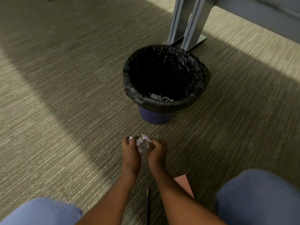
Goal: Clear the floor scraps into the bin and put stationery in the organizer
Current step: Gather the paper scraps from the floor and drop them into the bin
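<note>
Both-handed grip: left hand (130,154) and right hand (156,153) closed together on crumpled white paper scraps (142,142), held just above the carpet floor (65,111). Bin (165,82) with black liner sits near, ahead of hands, some white scraps at its bottom. Grey metal leg (188,21) behind bin. Pink sheet (185,184) and thin dark pen-like stick (148,207) on floor near forearms, between knees.

Office floor, striped grey commercial carpet (65,95), metal desk leg (186,21), lined waste bin (165,104)
</note>
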{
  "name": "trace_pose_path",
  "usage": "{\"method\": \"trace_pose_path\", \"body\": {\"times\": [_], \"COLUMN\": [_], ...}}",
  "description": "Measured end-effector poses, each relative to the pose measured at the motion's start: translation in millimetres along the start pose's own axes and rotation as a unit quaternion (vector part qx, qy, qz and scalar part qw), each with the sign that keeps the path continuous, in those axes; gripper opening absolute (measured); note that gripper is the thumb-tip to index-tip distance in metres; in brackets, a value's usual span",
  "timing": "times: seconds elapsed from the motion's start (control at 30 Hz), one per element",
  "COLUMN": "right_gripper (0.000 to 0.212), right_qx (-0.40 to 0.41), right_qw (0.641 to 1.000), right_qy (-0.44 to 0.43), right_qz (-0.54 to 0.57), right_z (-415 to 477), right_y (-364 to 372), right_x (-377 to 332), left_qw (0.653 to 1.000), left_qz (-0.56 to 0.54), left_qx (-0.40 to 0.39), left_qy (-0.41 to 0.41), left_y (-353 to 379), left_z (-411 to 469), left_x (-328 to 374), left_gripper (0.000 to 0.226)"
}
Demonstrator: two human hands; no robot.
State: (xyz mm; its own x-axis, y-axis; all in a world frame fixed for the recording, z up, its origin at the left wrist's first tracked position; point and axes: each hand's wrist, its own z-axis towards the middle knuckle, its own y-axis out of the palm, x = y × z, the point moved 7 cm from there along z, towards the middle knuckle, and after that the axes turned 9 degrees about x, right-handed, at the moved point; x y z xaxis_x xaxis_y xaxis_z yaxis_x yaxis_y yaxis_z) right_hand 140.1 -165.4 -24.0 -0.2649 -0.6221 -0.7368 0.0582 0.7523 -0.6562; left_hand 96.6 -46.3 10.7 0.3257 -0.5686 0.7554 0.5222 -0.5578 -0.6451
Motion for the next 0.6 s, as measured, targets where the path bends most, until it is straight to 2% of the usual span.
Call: {"method": "trace_pose_path", "body": {"times": [0.07, 0.17, 0.27, 0.43, 0.53, 0.6], "right_gripper": [0.021, 0.021, 0.02, 0.022, 0.021, 0.02], "right_qx": [0.026, 0.056, 0.096, 0.164, 0.202, 0.205], "right_qw": [0.998, 0.986, 0.968, 0.934, 0.924, 0.929], "right_qy": [-0.027, -0.11, -0.161, -0.232, -0.25, -0.242], "right_qz": [0.051, 0.114, 0.169, 0.218, 0.208, 0.191], "right_z": [-6.7, -20.0, -23.5, -1.4, 25.0, 44.1], "right_y": [-6.3, -17.8, -35.6, -78.8, -103.5, -114.1], "right_x": [-27.9, -77.1, -117.2, -172.1, -196.3, -206.4], "left_qw": [0.995, 0.972, 0.954, 0.95, 0.952, 0.959], "left_qz": [-0.038, -0.08, -0.108, -0.153, -0.187, -0.18], "left_qx": [0.085, 0.22, 0.28, 0.25, 0.186, 0.146], "left_qy": [-0.021, -0.023, -0.009, 0.106, 0.153, 0.163], "left_y": [-25.7, -62.8, -88.4, -104.0, -98.3, -87.5], "left_z": [13.4, 31.0, 47.7, 85.3, 108.8, 125.4], "left_x": [10.0, 25.3, 49.8, 118.3, 160.8, 178.3], "left_gripper": [0.038, 0.034, 0.031, 0.026, 0.041, 0.036]}}
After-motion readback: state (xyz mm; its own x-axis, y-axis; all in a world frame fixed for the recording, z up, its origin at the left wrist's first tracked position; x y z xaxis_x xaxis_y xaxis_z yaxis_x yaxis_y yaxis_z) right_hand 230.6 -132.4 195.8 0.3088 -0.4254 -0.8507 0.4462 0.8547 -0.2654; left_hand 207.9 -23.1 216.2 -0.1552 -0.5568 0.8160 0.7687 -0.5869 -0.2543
